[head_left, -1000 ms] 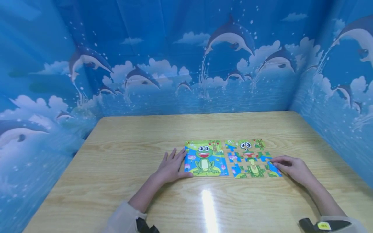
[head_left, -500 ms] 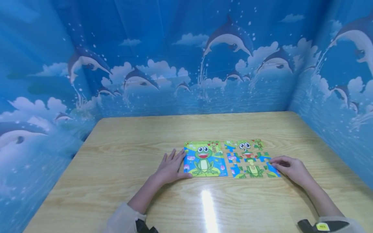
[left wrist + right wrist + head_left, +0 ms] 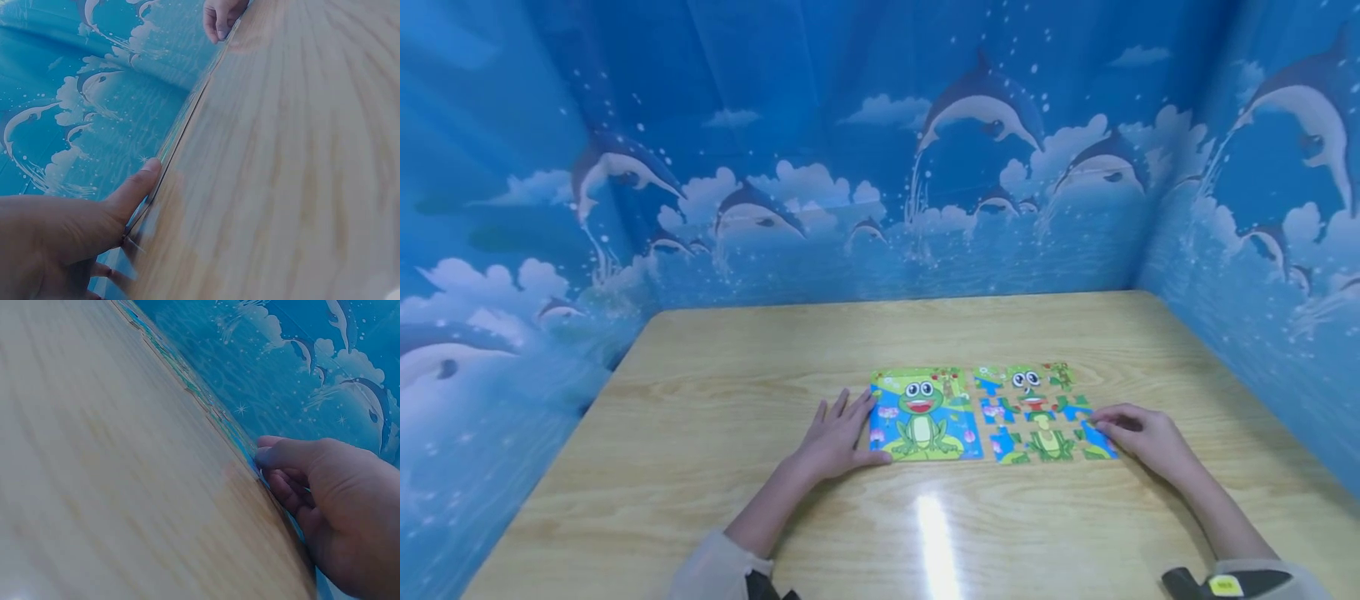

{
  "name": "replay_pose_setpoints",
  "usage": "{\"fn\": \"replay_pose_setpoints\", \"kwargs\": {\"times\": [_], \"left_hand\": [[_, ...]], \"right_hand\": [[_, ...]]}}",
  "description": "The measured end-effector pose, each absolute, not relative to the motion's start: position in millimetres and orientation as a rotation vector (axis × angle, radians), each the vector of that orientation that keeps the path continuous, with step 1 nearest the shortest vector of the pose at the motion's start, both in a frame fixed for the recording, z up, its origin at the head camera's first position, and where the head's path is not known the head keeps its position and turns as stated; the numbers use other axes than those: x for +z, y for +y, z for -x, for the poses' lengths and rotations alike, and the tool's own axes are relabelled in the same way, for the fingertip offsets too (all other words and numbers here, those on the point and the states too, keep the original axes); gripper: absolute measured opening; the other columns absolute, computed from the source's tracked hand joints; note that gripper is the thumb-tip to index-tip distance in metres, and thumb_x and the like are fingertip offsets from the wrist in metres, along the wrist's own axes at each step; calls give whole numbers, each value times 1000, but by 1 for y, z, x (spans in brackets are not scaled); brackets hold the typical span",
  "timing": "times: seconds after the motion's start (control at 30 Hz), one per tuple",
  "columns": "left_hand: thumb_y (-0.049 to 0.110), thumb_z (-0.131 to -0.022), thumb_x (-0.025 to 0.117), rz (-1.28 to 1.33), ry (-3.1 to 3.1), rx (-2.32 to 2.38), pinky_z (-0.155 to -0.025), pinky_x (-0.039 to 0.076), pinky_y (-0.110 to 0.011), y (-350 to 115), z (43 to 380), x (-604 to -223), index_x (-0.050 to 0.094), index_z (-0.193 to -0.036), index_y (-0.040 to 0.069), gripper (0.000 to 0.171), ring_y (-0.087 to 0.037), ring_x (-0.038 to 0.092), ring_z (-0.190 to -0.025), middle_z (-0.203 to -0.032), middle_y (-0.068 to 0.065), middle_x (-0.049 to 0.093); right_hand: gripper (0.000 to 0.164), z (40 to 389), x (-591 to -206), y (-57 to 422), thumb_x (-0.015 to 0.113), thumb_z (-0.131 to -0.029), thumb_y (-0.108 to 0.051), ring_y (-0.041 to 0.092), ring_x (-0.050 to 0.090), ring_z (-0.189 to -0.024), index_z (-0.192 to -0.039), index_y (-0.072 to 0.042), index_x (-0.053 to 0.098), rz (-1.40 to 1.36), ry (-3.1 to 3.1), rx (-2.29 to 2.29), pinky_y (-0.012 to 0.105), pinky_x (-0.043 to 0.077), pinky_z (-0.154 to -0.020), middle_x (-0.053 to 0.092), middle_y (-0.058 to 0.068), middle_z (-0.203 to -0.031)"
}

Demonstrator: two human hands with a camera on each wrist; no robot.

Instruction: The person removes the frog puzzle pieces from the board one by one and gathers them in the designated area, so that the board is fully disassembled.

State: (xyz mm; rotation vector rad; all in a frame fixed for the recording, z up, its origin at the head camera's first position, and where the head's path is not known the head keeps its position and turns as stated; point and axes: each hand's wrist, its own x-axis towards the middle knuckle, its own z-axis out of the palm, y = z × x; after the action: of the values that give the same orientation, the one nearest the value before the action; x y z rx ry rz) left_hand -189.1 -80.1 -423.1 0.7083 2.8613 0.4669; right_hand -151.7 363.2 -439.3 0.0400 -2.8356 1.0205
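Note:
A square frog picture board (image 3: 922,427) lies flat on the table, its frog whole. My left hand (image 3: 837,437) rests at its left edge, fingers spread and thumb along the near left corner; the left wrist view shows the thumb (image 3: 139,185) at the board's edge. To the right lie several frog jigsaw puzzle pieces (image 3: 1049,442), laid out in rows with gaps between them. My right hand (image 3: 1150,437) pinches the lower right puzzle piece (image 3: 1101,446) between thumb and forefinger at its upper right edge. In the right wrist view the fingertips partly hide that piece.
The wooden table (image 3: 760,358) carries a bright light reflection near its front. A blue dolphin-print curtain (image 3: 820,242) closes off the back and both sides. Dark straps (image 3: 1232,582) sit at the sleeve cuffs.
The head view has tilted slightly, shifting everything a little left and down. Both hands, the board and the puzzle pieces keep their places relative to one another.

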Motion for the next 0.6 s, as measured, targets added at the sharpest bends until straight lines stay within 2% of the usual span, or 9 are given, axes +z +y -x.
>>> {"fn": "replay_pose_setpoints", "kwargs": {"times": [0.1,0.2,0.4,0.6], "left_hand": [[66,-76,56,-713,2866,487,-106,3,-55,-82,189,-423,24,-146,10,95,-36,7,-136,-151,-6,17],[66,-75,57,-697,2882,495,-106,4,-55,-84,189,-421,24,-146,10,96,-35,8,-136,-151,-5,17],[66,-75,56,-674,2896,524,-106,2,-54,-87,190,-421,21,-147,11,97,-34,8,-136,-151,-5,17],[59,-83,53,-690,2915,609,-106,7,-54,-90,192,-420,23,-145,7,87,-34,15,-135,-150,-10,19]], "right_hand": [[34,154,-438,364,59,-90,-35,6,55,-93,-108,-6,66,-19,-2814,1069,25,44,-78,64,12,-104],[38,157,-432,362,58,-90,-37,-6,50,-89,-110,-6,64,-26,-2779,1143,22,41,-78,63,12,-107],[38,161,-421,356,58,-91,-36,-6,50,-90,-111,-4,63,-43,-2705,1210,16,41,-77,63,9,-106],[35,164,-404,341,57,-92,-31,-6,52,-90,-112,-2,63,-122,-2665,1290,11,44,-72,63,10,-107]]}}
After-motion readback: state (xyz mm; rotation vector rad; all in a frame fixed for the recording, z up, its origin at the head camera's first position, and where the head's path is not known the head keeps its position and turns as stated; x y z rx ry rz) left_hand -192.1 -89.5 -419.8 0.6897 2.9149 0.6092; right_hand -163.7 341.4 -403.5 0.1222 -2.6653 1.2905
